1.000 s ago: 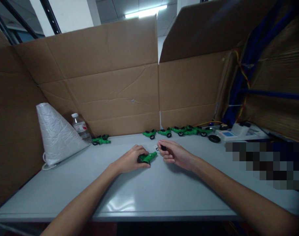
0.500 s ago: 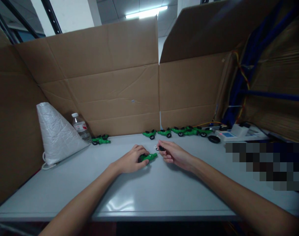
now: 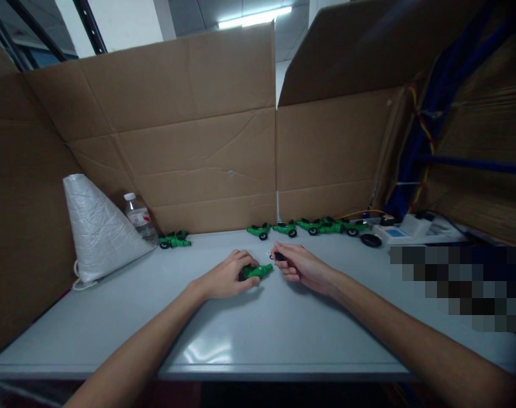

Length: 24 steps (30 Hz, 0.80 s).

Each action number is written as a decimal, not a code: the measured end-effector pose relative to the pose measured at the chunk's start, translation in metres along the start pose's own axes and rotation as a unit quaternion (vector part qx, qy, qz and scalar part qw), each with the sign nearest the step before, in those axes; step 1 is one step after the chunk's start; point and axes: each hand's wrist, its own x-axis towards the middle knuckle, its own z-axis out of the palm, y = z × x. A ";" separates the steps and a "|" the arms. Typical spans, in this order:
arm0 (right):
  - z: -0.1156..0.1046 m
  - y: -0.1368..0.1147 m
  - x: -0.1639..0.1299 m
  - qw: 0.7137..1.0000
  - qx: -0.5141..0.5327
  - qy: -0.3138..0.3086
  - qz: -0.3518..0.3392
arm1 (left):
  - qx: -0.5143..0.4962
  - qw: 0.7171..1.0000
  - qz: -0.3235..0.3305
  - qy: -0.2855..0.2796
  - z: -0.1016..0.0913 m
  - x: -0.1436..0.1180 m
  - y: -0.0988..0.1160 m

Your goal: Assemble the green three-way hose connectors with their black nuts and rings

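Observation:
Near the middle of the table, my left hand point(image 3: 231, 276) is closed round a green toy car point(image 3: 261, 272), whose narrow nose points right. Its rear part is hidden under my fingers. Just to the right, my right hand point(image 3: 300, 266) pinches a small black part point(image 3: 279, 256) between thumb and fingertips. The part is too small to name and sits apart from the car's nose. A tiny dark ring-like shape shows at the tip of these fingers.
Several green toy cars point(image 3: 285, 229) line the back of the white table point(image 3: 258, 340), with more point(image 3: 175, 240) at left. A bottle point(image 3: 141, 220) and a silvery bag point(image 3: 100, 238) stand at far left. A black disc point(image 3: 371, 240) lies by a white power strip point(image 3: 404, 231). Cardboard walls point(image 3: 198, 153) enclose the back.
The view has shifted very slightly. Both hands keep their places and their holds on the green toy car and the small black part.

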 end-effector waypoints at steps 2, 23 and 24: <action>-0.001 0.000 0.001 1.000 -0.001 -0.004 0.001 | -0.003 1.000 -0.004 0.003 0.000 0.000 0.000; 0.001 0.005 0.002 0.997 -0.071 0.027 -0.008 | -0.004 1.000 -0.007 0.013 0.007 0.000 -0.001; 0.002 0.004 0.001 0.997 -0.073 0.032 -0.009 | -0.009 1.000 -0.008 0.012 0.005 0.000 0.000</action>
